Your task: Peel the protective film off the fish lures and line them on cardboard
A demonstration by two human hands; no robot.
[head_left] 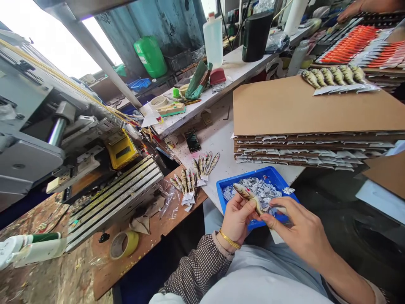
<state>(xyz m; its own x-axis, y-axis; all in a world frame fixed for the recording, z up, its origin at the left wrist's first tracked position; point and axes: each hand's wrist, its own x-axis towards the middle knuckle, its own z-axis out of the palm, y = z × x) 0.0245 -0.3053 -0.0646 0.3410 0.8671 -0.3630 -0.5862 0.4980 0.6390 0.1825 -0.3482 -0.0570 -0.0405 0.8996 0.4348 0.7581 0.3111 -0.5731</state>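
A fish-shaped fishing lure with a dark patterned back and a red spot lies tilted in my left hand, pinched between thumb and fingers. At the lure's rear end, the thumb and fingers of my right hand close in on it; the tail itself is hidden by them. Directly below both hands, a blue tray holds crumpled silver foil scraps. Left of the tray lie two fanned bunches of similar lures, one bunch on the white table and another by the brown board, with white tabs at their ends.
Stacked cardboard sheets stand at right, with a row of lures on top. Orange lures lie farther back, near another person's hand. A phone rests on the table. Machinery and a tape roll occupy the left.
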